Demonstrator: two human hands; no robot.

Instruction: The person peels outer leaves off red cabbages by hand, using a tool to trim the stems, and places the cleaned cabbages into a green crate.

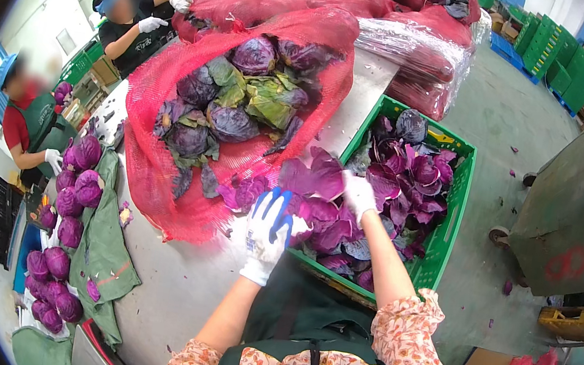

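Observation:
My left hand [267, 229], in a white glove with blue-coated fingers, rests against purple cabbage leaves [249, 192] at the mouth of a red mesh sack [143, 161]. Unpeeled red cabbages [230, 122] lie inside the open sack. Over the near left side of a green plastic crate [459, 206], my right hand [359, 193], in a white glove, is blurred and touches loose purple leaves [320, 178]. Whether its fingers grip a leaf cannot be told. Purple leaves and a dark cabbage head [411, 125] fill the crate.
Peeled red cabbages [84, 188] lie along the left of the metal table [159, 287], beside green cloth [106, 246]. Two people [128, 33] [35, 118] work across the table. Full mesh sacks [317, 1] are stacked beyond. A large wheeled bin [561, 220] stands at right.

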